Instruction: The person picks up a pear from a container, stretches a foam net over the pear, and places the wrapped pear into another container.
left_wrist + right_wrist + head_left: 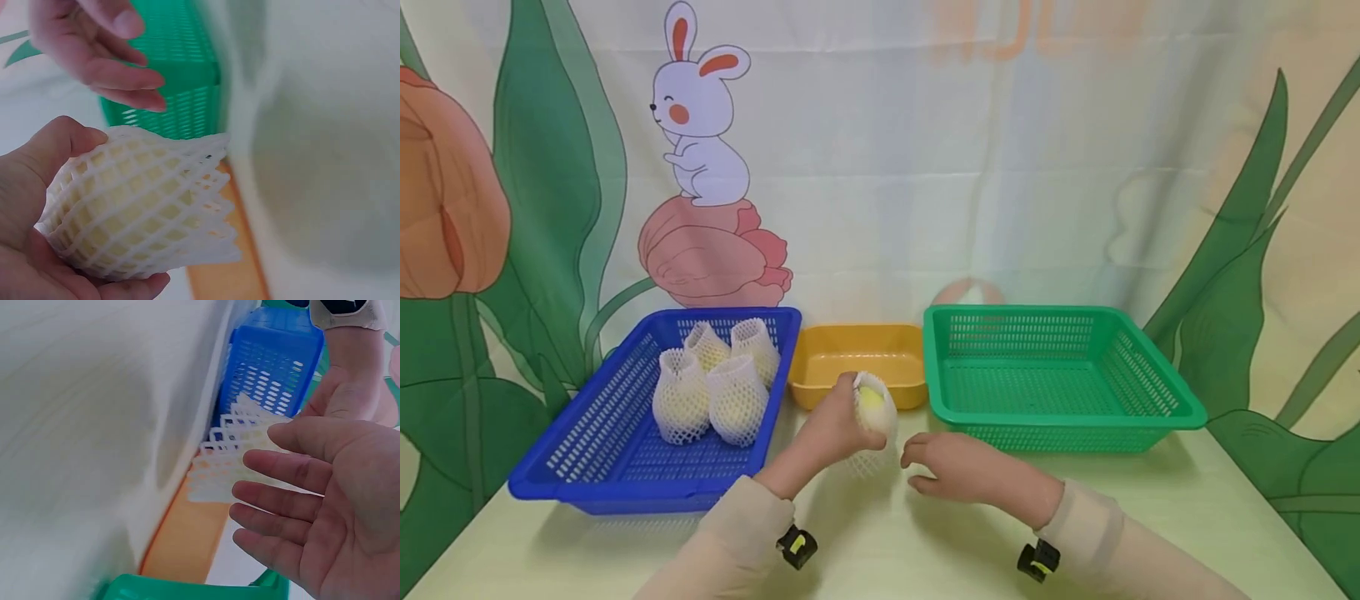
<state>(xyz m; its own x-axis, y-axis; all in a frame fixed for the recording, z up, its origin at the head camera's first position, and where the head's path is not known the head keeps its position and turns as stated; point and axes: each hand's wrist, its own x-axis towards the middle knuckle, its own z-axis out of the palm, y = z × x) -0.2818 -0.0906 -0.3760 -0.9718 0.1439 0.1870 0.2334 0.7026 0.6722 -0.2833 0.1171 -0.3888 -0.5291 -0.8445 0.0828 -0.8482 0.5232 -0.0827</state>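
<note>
My left hand (838,429) grips a pale yellow-green fruit (872,400) wrapped in a white foam net (144,206), thumb on one side and fingers round the other. In the left wrist view the net's loose end points away from the palm. The fruit's kind cannot be told through the mesh. My right hand (951,467) hovers just right of it, fingers loosely spread and holding nothing. Several more netted fruits (737,400) stand in the blue basket (617,492) at left.
Behind my hands sits a shallow yellow-orange bin (857,333), between the blue basket and a green basket (1063,425) at right. Both baskets have slotted walls. They rest on a pale table (865,550), with a printed curtain (880,167) at the back.
</note>
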